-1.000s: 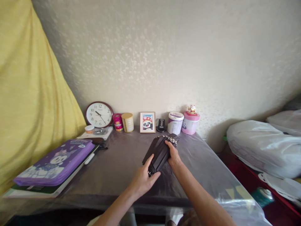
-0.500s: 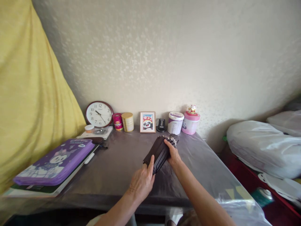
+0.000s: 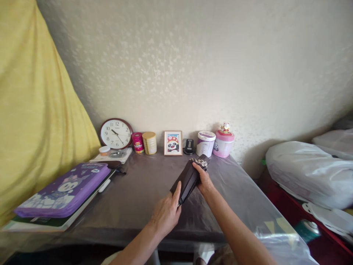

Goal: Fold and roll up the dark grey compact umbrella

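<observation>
A folded dark umbrella (image 3: 186,180) with a light patterned band near its far end is held between both hands above the table. My left hand (image 3: 167,211) is closed around its near end, thumb lying along the fabric. My right hand (image 3: 203,179) wraps the far part of the canopy from the right side, thumb on top next to the patterned band. The fingers of both hands are partly hidden beneath the umbrella.
On the left lie a purple zip case (image 3: 64,189) and papers. Along the wall stand a clock (image 3: 116,133), two cans (image 3: 149,142), a framed panda picture (image 3: 173,143), and two lidded tubs (image 3: 206,144). White bags (image 3: 309,173) sit to the right of the table (image 3: 124,206).
The umbrella's canopy looks narrower and more tightly gathered, and its patterned band shows more. Both hands stay in nearly the same place.
</observation>
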### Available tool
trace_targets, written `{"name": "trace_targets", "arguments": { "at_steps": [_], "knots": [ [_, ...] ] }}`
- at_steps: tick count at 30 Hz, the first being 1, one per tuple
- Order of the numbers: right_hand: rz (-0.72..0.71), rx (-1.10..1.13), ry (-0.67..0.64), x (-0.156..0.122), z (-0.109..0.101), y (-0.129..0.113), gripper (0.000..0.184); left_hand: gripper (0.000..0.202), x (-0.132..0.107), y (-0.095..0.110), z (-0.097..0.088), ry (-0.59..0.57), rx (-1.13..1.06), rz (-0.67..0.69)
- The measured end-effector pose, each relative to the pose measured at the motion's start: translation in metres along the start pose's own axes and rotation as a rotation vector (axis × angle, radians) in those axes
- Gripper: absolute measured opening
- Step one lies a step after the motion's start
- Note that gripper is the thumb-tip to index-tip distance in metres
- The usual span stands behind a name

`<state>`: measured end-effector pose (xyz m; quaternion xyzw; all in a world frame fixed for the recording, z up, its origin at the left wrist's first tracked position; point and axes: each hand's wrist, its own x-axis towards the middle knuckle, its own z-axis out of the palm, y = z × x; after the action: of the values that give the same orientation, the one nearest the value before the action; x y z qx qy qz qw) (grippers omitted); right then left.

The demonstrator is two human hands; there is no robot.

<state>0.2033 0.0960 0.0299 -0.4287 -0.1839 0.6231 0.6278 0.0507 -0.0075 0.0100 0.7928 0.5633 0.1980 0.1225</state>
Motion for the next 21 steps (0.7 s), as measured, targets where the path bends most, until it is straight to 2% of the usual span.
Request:
{"name": "trace_targets", "arguments": {
  "at_steps": [2,3,6,7,9,11,12,14,16,21],
  "knots": [
    [-0.016,0.005,0.029,0.001,-0.001,0.000,0.023,0.066,-0.001,0.000,0.000,0.006,0.029,0.031],
    [-0.015,0.012,0.043,0.001,-0.001,0.000,0.022,0.067,-0.001,0.000,-0.001,0.005,-0.032,0.031],
    [-0.005,0.038,0.061,-0.003,-0.001,-0.004,0.015,0.079,0.002,0.001,-0.009,-0.027,-0.459,-0.052],
    [-0.002,0.046,0.045,-0.004,-0.001,-0.005,0.013,0.081,0.003,0.001,-0.012,-0.074,-0.642,-0.101],
    [0.004,0.066,-0.021,-0.008,-0.001,-0.009,0.013,0.071,0.004,0.001,-0.018,-0.255,-0.970,-0.188],
    [0.014,0.085,-0.089,-0.011,-0.001,-0.011,0.016,0.049,0.005,0.002,-0.021,-0.423,-1.164,-0.218],
    [0.025,0.089,-0.113,-0.012,-0.001,-0.012,0.017,0.040,0.005,0.002,-0.022,-0.460,-1.203,-0.209],
    [0.049,0.083,-0.143,-0.012,-0.001,-0.012,0.019,0.029,0.003,0.002,-0.022,-0.443,-1.170,-0.188],
    [0.067,0.063,-0.160,-0.011,-0.002,-0.012,0.020,0.025,0.002,0.003,-0.020,-0.370,-1.023,-0.157],
    [0.030,0.031,-0.179,-0.007,-0.001,-0.007,0.020,0.024,0.001,0.002,-0.009,-0.075,-0.395,-0.094]
  ]
}}
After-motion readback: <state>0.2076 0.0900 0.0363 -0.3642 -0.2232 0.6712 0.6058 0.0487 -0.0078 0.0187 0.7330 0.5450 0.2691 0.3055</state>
